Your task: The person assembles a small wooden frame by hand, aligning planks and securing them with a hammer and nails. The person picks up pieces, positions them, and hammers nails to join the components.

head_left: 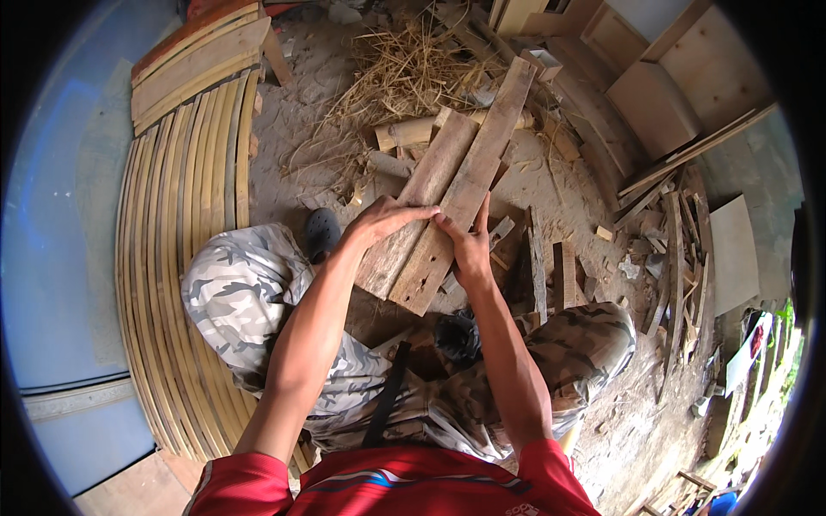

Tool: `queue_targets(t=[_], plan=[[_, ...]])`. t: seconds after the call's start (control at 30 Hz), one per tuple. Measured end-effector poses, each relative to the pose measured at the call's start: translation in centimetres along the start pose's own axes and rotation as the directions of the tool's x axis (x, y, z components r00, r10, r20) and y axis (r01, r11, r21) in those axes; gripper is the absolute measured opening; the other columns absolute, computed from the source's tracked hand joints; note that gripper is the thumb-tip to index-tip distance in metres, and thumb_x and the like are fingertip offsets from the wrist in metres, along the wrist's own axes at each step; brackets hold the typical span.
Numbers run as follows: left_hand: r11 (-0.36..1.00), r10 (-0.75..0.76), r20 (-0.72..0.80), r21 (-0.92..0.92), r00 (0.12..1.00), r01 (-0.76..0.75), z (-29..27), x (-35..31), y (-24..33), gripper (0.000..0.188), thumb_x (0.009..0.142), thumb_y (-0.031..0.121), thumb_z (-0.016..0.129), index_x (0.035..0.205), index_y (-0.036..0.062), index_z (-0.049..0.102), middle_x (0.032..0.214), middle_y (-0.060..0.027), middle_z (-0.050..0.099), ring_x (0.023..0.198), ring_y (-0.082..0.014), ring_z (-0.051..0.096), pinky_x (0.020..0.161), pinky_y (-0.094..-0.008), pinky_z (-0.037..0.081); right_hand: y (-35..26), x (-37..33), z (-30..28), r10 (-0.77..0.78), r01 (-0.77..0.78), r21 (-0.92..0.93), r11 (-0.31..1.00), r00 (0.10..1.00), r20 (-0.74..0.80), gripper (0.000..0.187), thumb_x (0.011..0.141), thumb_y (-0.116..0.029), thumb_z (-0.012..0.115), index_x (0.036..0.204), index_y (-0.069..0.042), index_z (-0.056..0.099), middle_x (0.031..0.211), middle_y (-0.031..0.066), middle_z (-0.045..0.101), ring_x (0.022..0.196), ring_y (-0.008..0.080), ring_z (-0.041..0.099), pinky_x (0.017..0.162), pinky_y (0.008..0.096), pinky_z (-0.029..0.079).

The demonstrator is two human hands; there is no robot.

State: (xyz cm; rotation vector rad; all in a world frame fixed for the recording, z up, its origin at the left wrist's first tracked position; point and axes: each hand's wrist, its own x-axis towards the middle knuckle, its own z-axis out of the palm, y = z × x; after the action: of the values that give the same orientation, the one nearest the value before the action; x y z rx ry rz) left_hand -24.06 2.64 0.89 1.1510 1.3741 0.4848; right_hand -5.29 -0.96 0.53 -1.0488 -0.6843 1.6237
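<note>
Two rough, weathered wooden planks lie side by side above my lap, slanting away to the upper right. The longer plank [492, 142] is on the right and reaches farther out; the shorter plank [440, 159] is against its left side. My left hand [384, 220] grips the shorter plank from its left edge, thumb across the top. On the longer plank's right edge, my right hand [468, 247] is closed, its thumb near the left thumb at the seam. The fingers under the planks are hidden.
A bamboo slat bench [176, 172] runs along my left. Beyond the planks are a heap of straw [413, 69] and a bamboo piece [409, 132]. Scrap wood [564, 273] litters the floor at right, below wooden panels [658, 107]. A dark clog [323, 230] shows by my left knee.
</note>
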Motion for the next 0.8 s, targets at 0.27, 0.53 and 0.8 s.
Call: queue_targets(t=[0.27, 0.53, 0.8], plan=[[0.999, -0.016, -0.023, -0.041, 1.0, 0.015, -0.2, 0.0, -0.3, 0.077, 0.071, 0.056, 0.082, 0.122, -0.0008, 0.068, 0.122, -0.0178, 0.068, 0.116, -0.0276, 0.061, 0.103, -0.0355, 0.045, 0.2, 0.3, 0.1, -0.032, 0.031, 0.023, 0.999, 0.998, 0.048, 0.112, 0.087, 0.003, 0.071, 0.158, -0.016, -0.012, 0.14, 0.023, 0.05, 0.114, 0.0286, 0.061, 0.092, 0.0398, 0.057], [1.0, -0.008, -0.02, -0.013, 1.0, 0.008, -0.1, -0.2, 0.3, 0.077, 0.074, 0.055, 0.079, 0.122, -0.0035, 0.067, 0.122, -0.0193, 0.067, 0.114, -0.0284, 0.063, 0.101, -0.0366, 0.047, 0.4, 0.5, 0.0, -0.023, 0.023, -0.028, 0.999, 0.999, 0.026, 0.113, 0.087, 0.0, 0.072, 0.159, -0.019, -0.012, 0.14, 0.0214, 0.05, 0.113, 0.0294, 0.062, 0.091, 0.0415, 0.057], [0.998, -0.051, 0.03, -0.022, 0.998, 0.052, -0.5, 0.1, -0.4, 0.087, 0.068, 0.06, 0.08, 0.126, -0.0035, 0.064, 0.126, -0.0201, 0.065, 0.118, -0.0291, 0.06, 0.104, -0.0376, 0.045, 0.3, 0.3, -0.2, -0.034, 0.038, -0.057, 0.998, 0.996, 0.08, 0.117, 0.085, 0.001, 0.073, 0.157, -0.016, -0.018, 0.143, 0.0249, 0.046, 0.116, 0.0297, 0.06, 0.093, 0.0392, 0.057]])
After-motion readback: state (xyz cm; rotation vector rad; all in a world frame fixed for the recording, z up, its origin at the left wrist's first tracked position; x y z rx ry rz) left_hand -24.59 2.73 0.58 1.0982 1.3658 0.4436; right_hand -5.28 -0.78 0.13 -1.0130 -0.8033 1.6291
